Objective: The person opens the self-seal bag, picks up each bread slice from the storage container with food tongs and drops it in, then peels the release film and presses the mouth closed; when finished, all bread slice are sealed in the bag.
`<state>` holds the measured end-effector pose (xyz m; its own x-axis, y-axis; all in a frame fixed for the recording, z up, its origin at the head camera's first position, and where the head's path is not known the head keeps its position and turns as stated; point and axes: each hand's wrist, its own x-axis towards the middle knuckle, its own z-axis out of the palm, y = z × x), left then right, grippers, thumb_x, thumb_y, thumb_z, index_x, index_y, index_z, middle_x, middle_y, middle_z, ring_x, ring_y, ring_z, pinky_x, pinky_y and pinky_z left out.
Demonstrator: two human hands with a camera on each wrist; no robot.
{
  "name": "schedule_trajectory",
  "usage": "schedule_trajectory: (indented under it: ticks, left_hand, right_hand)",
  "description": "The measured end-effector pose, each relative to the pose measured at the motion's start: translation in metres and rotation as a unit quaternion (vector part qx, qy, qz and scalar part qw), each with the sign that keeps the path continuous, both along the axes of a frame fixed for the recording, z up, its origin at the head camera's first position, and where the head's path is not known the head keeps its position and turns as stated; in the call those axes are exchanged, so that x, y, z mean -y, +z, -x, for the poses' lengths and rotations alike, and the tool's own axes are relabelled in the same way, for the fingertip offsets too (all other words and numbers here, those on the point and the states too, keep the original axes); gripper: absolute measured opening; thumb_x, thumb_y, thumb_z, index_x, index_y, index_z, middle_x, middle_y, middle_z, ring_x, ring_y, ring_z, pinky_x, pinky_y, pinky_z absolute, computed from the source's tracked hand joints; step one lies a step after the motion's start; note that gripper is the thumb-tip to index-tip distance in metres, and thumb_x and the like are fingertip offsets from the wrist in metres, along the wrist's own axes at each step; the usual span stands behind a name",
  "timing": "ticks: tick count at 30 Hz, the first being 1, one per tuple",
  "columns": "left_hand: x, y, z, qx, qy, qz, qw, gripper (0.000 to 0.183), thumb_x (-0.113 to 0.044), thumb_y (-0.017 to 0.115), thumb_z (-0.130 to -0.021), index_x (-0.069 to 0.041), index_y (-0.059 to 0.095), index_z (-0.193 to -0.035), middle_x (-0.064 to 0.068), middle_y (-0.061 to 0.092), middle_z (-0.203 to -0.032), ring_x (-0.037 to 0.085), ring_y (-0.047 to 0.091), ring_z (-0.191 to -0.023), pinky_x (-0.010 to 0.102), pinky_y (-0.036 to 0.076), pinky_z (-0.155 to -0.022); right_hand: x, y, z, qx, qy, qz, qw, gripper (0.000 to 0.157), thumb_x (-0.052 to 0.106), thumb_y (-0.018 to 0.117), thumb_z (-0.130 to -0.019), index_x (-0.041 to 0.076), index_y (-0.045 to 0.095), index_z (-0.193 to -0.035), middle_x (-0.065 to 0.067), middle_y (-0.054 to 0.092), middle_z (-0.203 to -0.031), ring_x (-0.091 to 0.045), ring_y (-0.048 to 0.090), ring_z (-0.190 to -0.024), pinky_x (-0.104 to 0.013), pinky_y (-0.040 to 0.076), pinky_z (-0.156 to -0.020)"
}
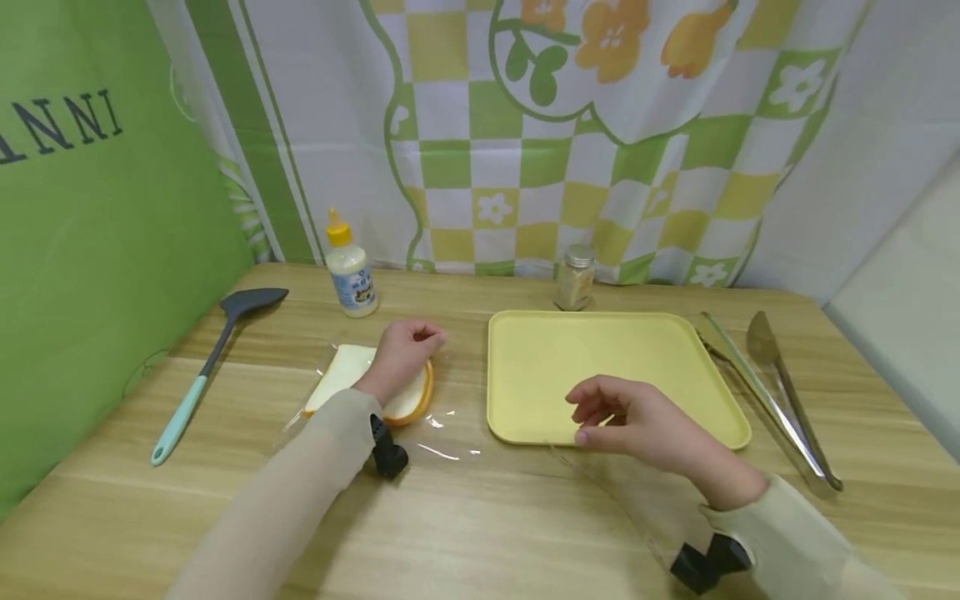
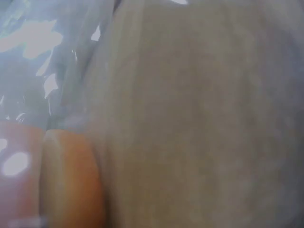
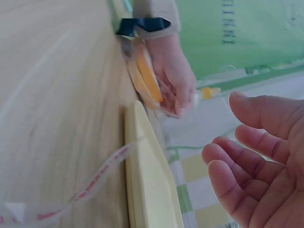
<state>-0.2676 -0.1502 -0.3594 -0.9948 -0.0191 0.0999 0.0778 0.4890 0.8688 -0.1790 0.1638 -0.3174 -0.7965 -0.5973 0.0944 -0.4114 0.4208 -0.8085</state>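
Bread slices [image 1: 348, 371] with orange-brown crust lie in a clear plastic bag [image 1: 438, 421] on the table. My left hand [image 1: 397, 358] is over the bread, thumb and fingers pinching the bag near its right end. In the right wrist view the film wrinkles around those fingers. My right hand [image 1: 637, 421] hovers at the yellow tray's [image 1: 585, 367] front edge, fingers loosely bent and holding nothing. Below it, a thin clear strip with red print [image 3: 102, 173] hangs or lies partly against the tray; whether it touches the table I cannot tell. The left wrist view shows blurred crust [image 2: 76, 180] close up.
A spatula [image 1: 213, 362] lies on the left. Behind the bread stands a squeeze bottle [image 1: 351, 275] with a yellow cap. A small jar [image 1: 575, 279] is behind the tray. Metal tongs [image 1: 787, 400] lie to its right, one end near the tray rim. Curtains hang behind.
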Motion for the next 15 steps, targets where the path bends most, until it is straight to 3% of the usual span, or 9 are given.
schedule_trajectory:
  ticks: [3, 6, 15]
  left_hand:
    - [0.003, 0.01, -0.003, 0.011, 0.01, -0.005, 0.9999, 0.019, -0.019, 0.061, -0.089, -0.002, 0.067, -0.093, 0.006, 0.062, -0.089, 0.018, 0.053, -0.084, 0.028, 0.044, -0.075]
    - [0.005, 0.023, -0.005, -0.007, 0.024, -0.011, 0.9996, 0.02, -0.021, 0.06, -0.09, -0.002, 0.066, -0.096, 0.008, 0.062, -0.094, 0.018, 0.052, -0.086, 0.028, 0.044, -0.074]
    - [0.005, 0.073, -0.012, -0.126, 0.071, -0.074, 0.9868, 0.024, -0.021, 0.062, -0.089, 0.002, 0.067, -0.096, 0.008, 0.062, -0.091, 0.014, 0.05, -0.078, 0.02, 0.043, -0.067]
  right_hand:
    - [-0.002, -0.002, 0.001, 0.011, -0.016, 0.018, 1.0, 0.035, 0.013, 0.069, -0.083, -0.003, 0.056, -0.111, -0.017, 0.061, -0.094, -0.009, 0.059, -0.083, -0.025, 0.051, -0.072]
    - [-0.001, -0.003, 0.003, 0.014, -0.021, 0.028, 0.999, 0.035, 0.013, 0.068, -0.084, -0.004, 0.055, -0.112, -0.018, 0.061, -0.094, -0.01, 0.059, -0.083, -0.025, 0.051, -0.072]
    - [0.009, 0.001, 0.006, 0.015, -0.012, 0.037, 0.999, 0.035, 0.013, 0.068, -0.084, -0.002, 0.055, -0.113, -0.016, 0.062, -0.094, -0.012, 0.059, -0.083, -0.025, 0.051, -0.07]
